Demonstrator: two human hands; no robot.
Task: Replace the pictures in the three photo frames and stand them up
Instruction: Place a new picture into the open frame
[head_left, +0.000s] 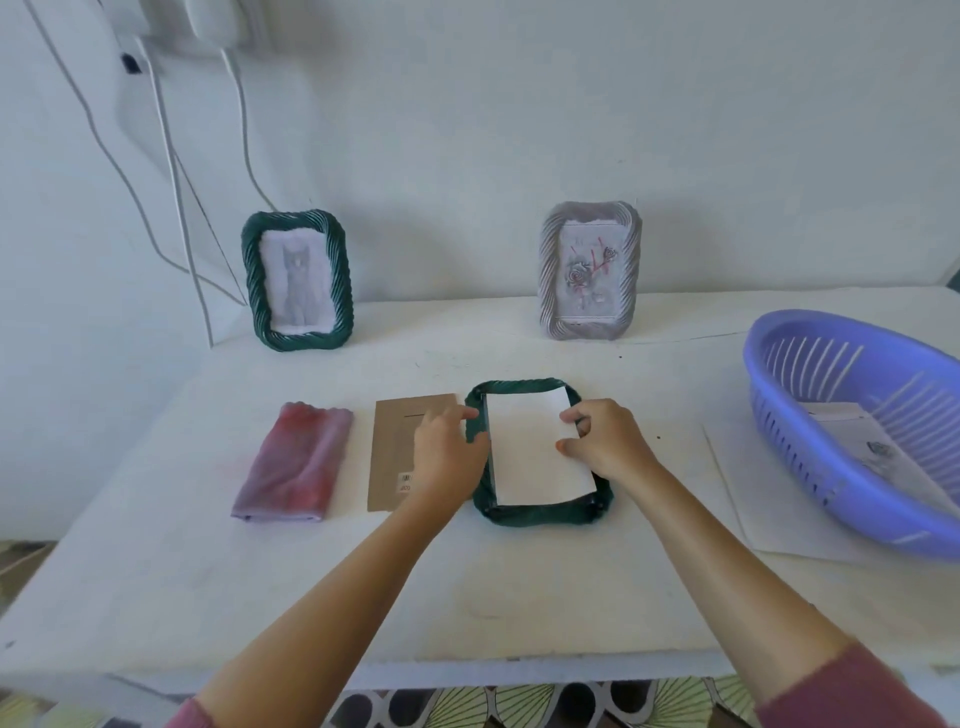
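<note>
Pinching the right edge of a white sheet (535, 452) between thumb and curled fingers, the right hand (605, 441) is setting it into the back of the face-down green frame (540, 514), which lies flat near the front of the white table (363, 587). The sheet sits slightly skewed, so I judge it is being squared into the opening. The left hand (444, 452) rests on the frame's left rim with its fingers close together and pressing down, probably to stop the frame sliding. I cannot tell whether any finger hooks under the rim.

Just left of that hand lies the brown cardboard backing (395, 447), likely set aside within reach for refitting. Its barcode sticker (406, 482) is too blurred to read. Further left is a folded pink-purple cloth (296, 462). To the right, a purple slotted basket (810, 431) holds printed pictures (852, 436).

At the back, by the wall, the green cat frame (254, 280) and the grey rose frame (548, 270) stand upright, well apart. Two frames look finished, and this looks like the last. No other writing is legible.
</note>
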